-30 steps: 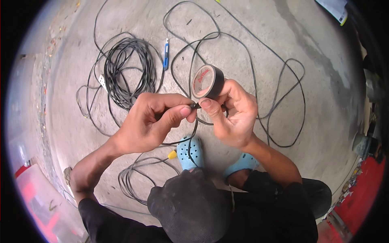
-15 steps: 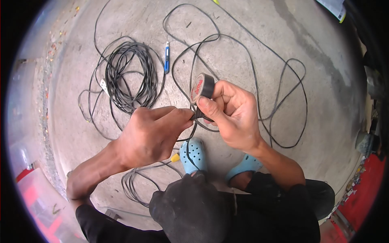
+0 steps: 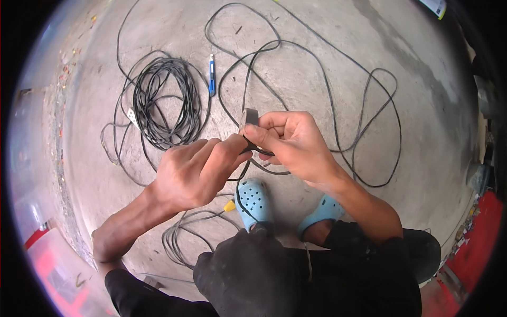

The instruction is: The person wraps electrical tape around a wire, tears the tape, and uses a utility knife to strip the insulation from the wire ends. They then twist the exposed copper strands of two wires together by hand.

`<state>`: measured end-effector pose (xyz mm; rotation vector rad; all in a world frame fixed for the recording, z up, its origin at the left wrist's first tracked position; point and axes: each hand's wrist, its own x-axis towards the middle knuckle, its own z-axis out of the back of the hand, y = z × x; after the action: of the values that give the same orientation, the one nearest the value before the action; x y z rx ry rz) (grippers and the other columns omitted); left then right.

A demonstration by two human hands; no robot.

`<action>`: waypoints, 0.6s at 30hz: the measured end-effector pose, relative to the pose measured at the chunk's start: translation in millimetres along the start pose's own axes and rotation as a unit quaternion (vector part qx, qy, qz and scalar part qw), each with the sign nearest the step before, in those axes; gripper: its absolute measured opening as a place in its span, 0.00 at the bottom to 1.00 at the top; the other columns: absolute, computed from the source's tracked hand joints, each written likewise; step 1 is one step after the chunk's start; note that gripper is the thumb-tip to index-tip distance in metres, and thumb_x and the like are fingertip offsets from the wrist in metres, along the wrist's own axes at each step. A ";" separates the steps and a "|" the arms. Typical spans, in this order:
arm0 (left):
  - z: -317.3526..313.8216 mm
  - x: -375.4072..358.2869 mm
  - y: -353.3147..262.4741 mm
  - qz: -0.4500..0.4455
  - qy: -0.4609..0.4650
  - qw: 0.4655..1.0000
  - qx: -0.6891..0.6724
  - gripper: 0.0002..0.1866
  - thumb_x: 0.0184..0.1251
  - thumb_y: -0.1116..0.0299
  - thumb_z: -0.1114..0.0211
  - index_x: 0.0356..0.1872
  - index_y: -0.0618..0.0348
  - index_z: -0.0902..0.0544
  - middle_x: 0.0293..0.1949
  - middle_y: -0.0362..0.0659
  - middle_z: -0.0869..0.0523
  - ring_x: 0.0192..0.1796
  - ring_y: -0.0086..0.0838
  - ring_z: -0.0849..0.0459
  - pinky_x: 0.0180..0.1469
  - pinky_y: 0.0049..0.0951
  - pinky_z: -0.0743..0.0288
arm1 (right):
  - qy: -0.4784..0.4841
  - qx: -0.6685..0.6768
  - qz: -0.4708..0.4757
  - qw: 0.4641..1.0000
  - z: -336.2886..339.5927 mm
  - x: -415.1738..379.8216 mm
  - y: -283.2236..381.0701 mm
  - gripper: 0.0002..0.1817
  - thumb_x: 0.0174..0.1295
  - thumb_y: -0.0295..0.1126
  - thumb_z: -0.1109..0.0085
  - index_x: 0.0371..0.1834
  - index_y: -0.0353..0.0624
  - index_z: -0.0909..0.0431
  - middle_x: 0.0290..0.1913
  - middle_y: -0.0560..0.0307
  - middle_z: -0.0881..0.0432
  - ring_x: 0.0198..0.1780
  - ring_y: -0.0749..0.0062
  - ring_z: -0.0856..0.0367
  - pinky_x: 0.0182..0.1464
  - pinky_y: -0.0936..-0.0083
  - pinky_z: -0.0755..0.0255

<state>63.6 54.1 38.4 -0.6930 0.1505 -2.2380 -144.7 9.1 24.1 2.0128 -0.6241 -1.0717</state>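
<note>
Holding black cable [image 3: 256,151]: gripped mid-air over concrete floor [image 3: 169,31], ahead of the feet; detail under the fingers too small to tell.
L hand [image 3: 190,169]: back of hand up, fingers bunched tog. & clamped on cable; thumb hidden.
R hand [image 3: 296,145]: thumb & fingers closed on tape roll [image 3: 251,117], w/ cable just below the thumb; fingertips v. nr L hand's.
Tape roll: dark, on edge, poking up past R thumb tip.
Blue cutter [image 3: 212,79]: on floor, ahead of hands, blade end pointing away; just R of big coil [image 3: 193,95].
Big coil: dark cable, many turns, flat on floor, ahead & L; white holed piece [image 3: 132,117] at its L edge.
Loose loops [image 3: 400,132]: thin dark cable, spread ahead & R.
Yellow end piece [image 3: 229,205]: on floor, just beside L clog [image 3: 253,201]; small coil [image 3: 171,240] nr it, to L.
L clog: lt blue, strand across it; R clog [image 3: 322,211] matches, apart from it.
</note>
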 end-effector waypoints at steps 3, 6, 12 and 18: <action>6.0 1.7 2.8 -0.059 0.035 0.995 0.070 0.22 0.57 0.74 0.27 0.55 0.66 0.16 0.20 0.33 0.33 0.18 0.17 0.31 0.16 0.23 0.37 | -0.003 -0.014 -0.045 0.999 -0.2 -1.0 5.0 0.14 0.73 0.36 0.34 0.35 0.34 0.15 0.22 0.69 0.20 0.24 0.93 0.29 0.30 0.89 0.30; 8.5 4.5 5.3 -0.088 0.040 0.992 0.084 0.25 0.55 0.75 0.28 0.58 0.66 0.16 0.20 0.33 0.36 0.18 0.16 0.34 0.15 0.22 0.39 | -0.032 -0.022 -0.056 0.998 -5.5 -0.7 9.5 0.16 0.72 0.38 0.32 0.33 0.34 0.17 0.24 0.65 0.18 0.24 0.91 0.27 0.29 0.88 0.31; 2.6 7.7 -1.8 0.146 0.033 0.982 -0.119 0.12 0.59 0.81 0.28 0.45 0.67 0.14 0.22 0.44 0.17 0.20 0.21 0.19 0.20 0.27 0.29 | -0.065 -0.016 0.143 0.987 3.1 11.0 -8.1 0.16 0.69 0.38 0.29 0.38 0.36 0.22 0.30 0.60 0.17 0.30 0.88 0.24 0.29 0.87 0.32; 17.2 16.8 -2.4 0.432 0.107 0.791 -0.420 0.08 0.72 0.74 0.35 0.42 0.70 0.16 0.25 0.39 0.17 0.26 0.16 0.22 0.27 0.21 0.31 | 0.008 -0.161 0.323 0.933 11.1 10.6 -8.5 0.08 0.63 0.22 0.34 0.45 0.39 0.20 0.37 0.61 0.21 0.36 0.83 0.22 0.35 0.84 0.29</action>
<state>61.8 45.6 61.0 -0.6067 1.3538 -1.2526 -147.9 2.3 8.2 1.3761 -0.9477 -0.6952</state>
